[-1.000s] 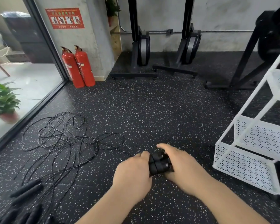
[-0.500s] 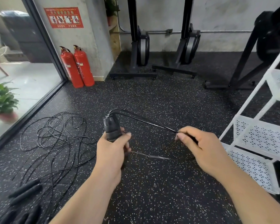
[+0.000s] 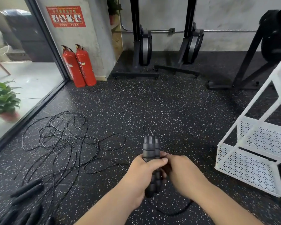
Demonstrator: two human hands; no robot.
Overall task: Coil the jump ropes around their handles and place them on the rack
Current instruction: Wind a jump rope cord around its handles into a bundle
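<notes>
The left hand, lower centre, grips the paired handles, thumb across them, tips toward the top of the frame; the right hand touches them from the right, fingers curled; whether it pinches cord cannot be told. A cord loop hangs below; coiling appears barely begun. Tangled ropes and spare handles lie uncoiled on the floor, left; placement on the rack, right, remains.

Right hand back at handles; rope no longer stretched, hangs below.
</notes>
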